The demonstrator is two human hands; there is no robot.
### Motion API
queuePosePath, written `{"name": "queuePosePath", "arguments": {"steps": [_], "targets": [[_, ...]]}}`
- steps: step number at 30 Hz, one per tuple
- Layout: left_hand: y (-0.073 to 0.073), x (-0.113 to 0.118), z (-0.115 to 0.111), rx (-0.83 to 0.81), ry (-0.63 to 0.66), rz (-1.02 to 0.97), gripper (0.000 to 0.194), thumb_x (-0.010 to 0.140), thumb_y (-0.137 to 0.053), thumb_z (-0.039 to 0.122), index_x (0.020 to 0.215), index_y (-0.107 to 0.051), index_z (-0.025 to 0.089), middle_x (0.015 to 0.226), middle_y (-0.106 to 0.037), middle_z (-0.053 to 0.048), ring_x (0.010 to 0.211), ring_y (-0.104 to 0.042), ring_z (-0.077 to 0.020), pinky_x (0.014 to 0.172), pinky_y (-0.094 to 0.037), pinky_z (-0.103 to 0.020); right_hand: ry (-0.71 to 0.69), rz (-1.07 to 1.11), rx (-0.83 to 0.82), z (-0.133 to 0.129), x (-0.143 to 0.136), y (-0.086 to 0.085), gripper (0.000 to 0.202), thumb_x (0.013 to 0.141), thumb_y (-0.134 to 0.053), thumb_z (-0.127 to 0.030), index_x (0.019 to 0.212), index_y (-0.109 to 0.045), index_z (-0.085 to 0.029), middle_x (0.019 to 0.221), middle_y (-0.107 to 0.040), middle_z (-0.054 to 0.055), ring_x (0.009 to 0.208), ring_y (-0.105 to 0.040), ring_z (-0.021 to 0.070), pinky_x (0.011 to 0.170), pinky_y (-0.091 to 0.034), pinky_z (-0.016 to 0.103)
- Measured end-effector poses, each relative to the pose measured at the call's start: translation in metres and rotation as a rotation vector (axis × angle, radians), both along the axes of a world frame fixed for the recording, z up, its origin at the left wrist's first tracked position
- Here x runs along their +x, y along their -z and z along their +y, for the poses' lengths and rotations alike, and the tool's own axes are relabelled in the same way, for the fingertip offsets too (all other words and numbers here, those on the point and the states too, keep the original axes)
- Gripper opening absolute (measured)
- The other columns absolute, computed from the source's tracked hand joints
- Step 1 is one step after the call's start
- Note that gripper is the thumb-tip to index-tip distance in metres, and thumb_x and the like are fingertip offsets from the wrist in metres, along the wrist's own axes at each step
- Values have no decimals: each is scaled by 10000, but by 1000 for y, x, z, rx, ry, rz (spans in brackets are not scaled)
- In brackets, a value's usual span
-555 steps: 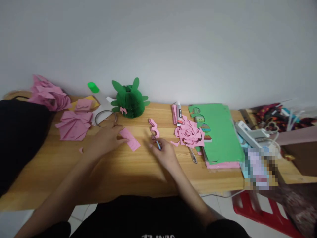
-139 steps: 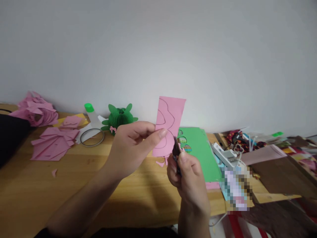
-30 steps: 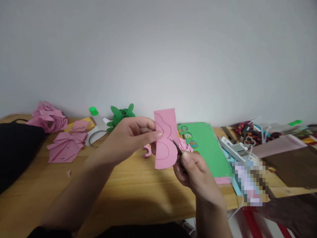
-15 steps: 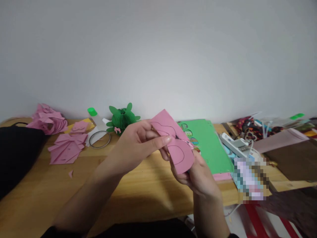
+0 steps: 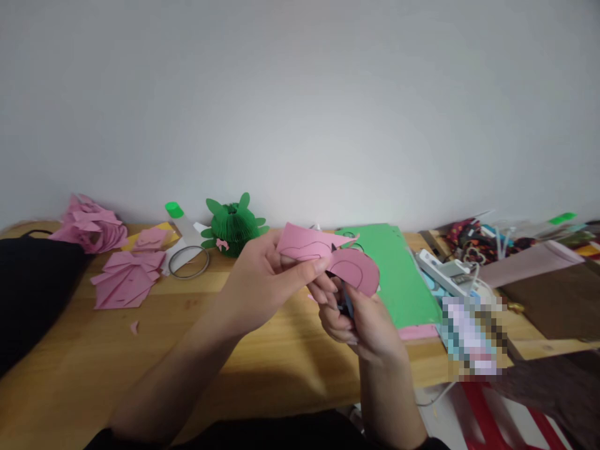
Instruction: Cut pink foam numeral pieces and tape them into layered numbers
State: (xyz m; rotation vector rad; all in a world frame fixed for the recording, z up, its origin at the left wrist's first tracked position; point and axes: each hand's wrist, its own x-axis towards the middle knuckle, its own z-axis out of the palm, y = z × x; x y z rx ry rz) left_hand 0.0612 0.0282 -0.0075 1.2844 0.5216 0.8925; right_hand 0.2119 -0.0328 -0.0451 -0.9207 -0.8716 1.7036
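Observation:
Pink paper (image 5: 354, 267) with curved pencilled outlines is pinched between the thumb and fingers of my left hand (image 5: 262, 281). Its right part has a rounded cut edge, and a thin pink strip sticks out at the top right. Below the paper, my right hand (image 5: 370, 322) is closed around scissors (image 5: 347, 306). Their dark handle shows between the fingers, and a small dark blade tip pokes out at the slit in the paper. Most of the blades are hidden behind the sheet.
A green paper ball figure (image 5: 232, 228), a roll of tape (image 5: 189, 262), a glue stick (image 5: 180, 219) and folded pink paper (image 5: 126, 279) lie left. A green sheet (image 5: 389, 269), a power strip (image 5: 443, 273) and a brown box (image 5: 553, 300) lie right. A black bag (image 5: 37, 281) sits far left.
The pink paper has turned in my left hand and now lies flatter, its rounded part pointing right. The right hand with the scissors has shifted slightly, and the slit has opened wider.

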Motion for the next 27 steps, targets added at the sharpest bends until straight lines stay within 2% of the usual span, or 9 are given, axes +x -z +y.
{"name": "queuePosePath", "arguments": {"steps": [8,14,18,22,27], "targets": [[7,2,-1,-39,-66,-15,184,803,-743,268,689,-671,142,572,-716,-7,510,-672,-126,559,-576,-211,-9,6,29,-1,0,4,531,757,-682,-685,649,-475,-208,440,-279,-132,347,-95,23,306,-65,155],[8,6,-3,-82,-91,-51,160,791,-751,269,733,-661,150,601,-739,-25,492,-668,-143,544,-579,-244,11,29,84,-1,1,8,499,803,-669,-640,643,-478,-208,445,-255,-129,361,-88,29,323,-63,168],[9,8,-4,-100,-114,-35,150,787,-749,259,770,-646,151,627,-751,-32,504,-678,-152,562,-582,-260,43,31,98,-2,1,8,483,826,-665,-610,647,-487,-198,462,-289,-118,370,-100,23,327,-76,161],[7,7,-3,-123,-90,-65,166,758,-771,245,794,-639,151,620,-749,-21,495,-669,-149,563,-577,-258,47,10,98,-3,3,9,491,841,-647,-611,644,-489,-190,471,-293,-114,381,-98,20,335,-73,162],[8,5,-4,-105,-86,-62,133,800,-733,241,804,-633,153,609,-742,-11,507,-667,-132,563,-570,-229,64,-20,122,-2,4,11,490,852,-640,-600,636,-482,-190,486,-290,-109,387,-107,20,340,-94,160]]}}
